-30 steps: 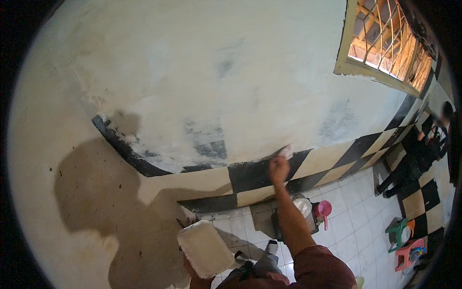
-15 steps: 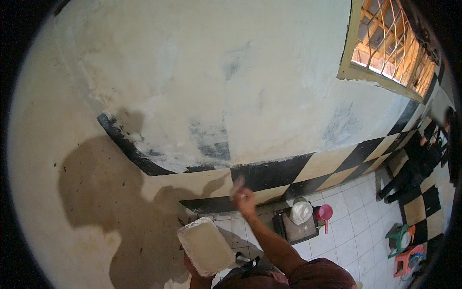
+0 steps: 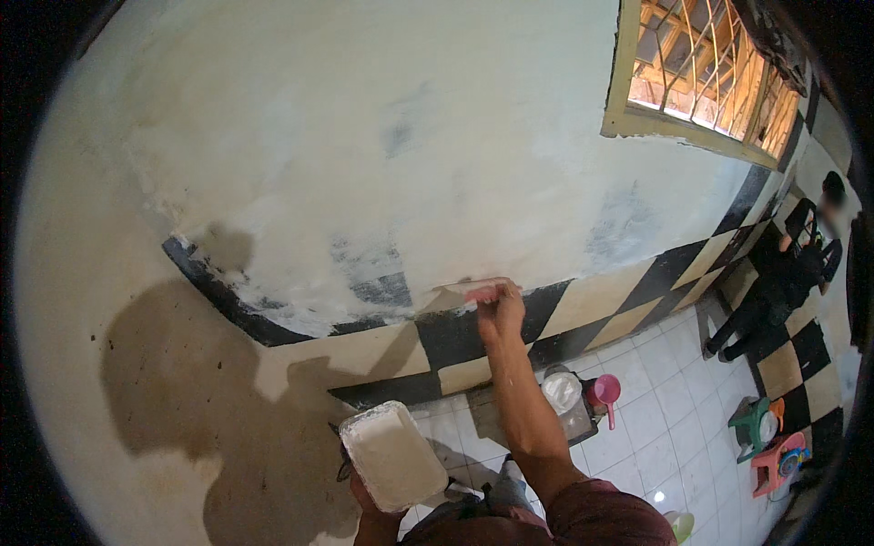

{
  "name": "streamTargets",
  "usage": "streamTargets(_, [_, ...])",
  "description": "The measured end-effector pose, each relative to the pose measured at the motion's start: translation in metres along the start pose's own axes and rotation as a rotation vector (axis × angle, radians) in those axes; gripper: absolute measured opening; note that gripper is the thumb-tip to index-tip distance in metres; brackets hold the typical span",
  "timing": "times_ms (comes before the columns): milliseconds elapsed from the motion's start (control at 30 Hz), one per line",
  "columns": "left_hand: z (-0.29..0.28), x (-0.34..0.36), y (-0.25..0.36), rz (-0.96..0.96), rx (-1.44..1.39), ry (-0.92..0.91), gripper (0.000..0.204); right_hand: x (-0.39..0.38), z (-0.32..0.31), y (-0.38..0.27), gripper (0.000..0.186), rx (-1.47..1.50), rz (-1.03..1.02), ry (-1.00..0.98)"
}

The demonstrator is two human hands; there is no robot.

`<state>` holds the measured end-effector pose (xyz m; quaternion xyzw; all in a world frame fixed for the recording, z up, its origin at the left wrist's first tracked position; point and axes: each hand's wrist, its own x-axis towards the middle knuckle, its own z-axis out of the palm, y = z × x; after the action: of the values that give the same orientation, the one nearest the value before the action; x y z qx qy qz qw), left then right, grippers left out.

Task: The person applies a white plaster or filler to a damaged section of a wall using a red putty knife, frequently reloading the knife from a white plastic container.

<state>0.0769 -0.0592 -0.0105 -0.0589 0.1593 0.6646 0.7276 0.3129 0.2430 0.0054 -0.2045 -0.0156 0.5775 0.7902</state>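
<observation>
My left hand grips a rectangular white tub from its side and underneath. Pale, smooth paste lies inside it, and the rim is crusted with white. My right hand is raised to the wall, closed on a flat, thin spreader that looks pinkish. The spreader lies at or very near the wall surface, just above a black painted square. Whitish coating covers most of the wall above, with dark patches showing through left of that hand.
A dark-edged box or stand on the tiled floor bears a white bag-like thing beside a pink dipper. Green and pink stools stand at right. A person in dark clothes is near the barred window.
My right hand has moved up and right along the wall, from the black-and-cream squares to the coated area's lower edge. The tub tilts slightly differently in my left hand. The view has shifted.
</observation>
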Motion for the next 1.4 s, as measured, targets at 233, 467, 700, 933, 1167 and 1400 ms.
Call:
streamTargets(233, [-0.012,0.004,-0.004,0.007,0.083,-0.008,0.058,0.025,-0.109,-0.095,0.009,-0.999,-0.610,0.025])
streamTargets(467, [-0.052,0.003,0.003,0.070,0.190,-0.021,0.058,0.098,-0.131,-0.055,0.010,-1.750,-1.239,0.084])
streamTargets(700, [0.020,-0.015,0.002,0.046,0.013,0.122,0.056,-0.050,-0.062,0.149,0.017,-1.449,-0.876,-0.613])
streamTargets(933, [-0.001,-0.006,-0.001,0.108,0.137,0.125,0.057,-0.047,-0.107,0.048,0.009,-1.232,-0.925,-0.641])
streamTargets(1167, [-0.011,0.003,-0.006,0.053,0.136,0.045,0.059,0.065,-0.070,-0.078,0.004,-1.403,-1.268,0.083])
streamTargets(1400, [-0.052,0.015,0.002,0.086,0.322,0.019,0.061,-0.057,-0.049,0.128,0.019,-1.562,-0.890,-0.824])
